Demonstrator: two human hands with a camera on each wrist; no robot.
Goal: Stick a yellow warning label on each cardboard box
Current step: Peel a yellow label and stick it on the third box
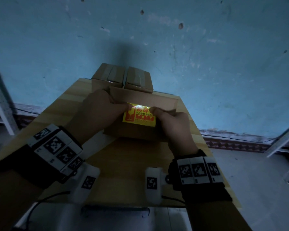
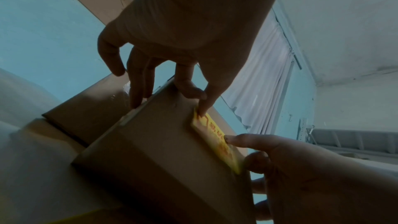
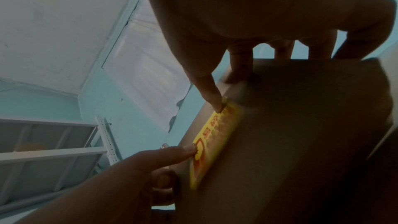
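A yellow warning label (image 1: 138, 116) (image 2: 217, 140) (image 3: 213, 135) with red print lies on the top of the nearest cardboard box (image 1: 135, 132) (image 2: 161, 142) (image 3: 301, 125). My left hand (image 1: 117, 104) (image 2: 183, 83) presses its straight thumb on the label's far left corner. Its other fingers reach down the box's left end. My right hand (image 1: 163, 112) (image 3: 215, 83) presses its thumb on the label's far right corner, with its fingers curled over the box's right edge.
Two taped cardboard boxes (image 1: 108, 77) (image 1: 138, 80) stand side by side behind the near box, at the far end of the wooden table (image 1: 132, 164). A white paper strip (image 1: 98, 142) lies under my left forearm. Metal shelving (image 1: 0, 110) flanks the table.
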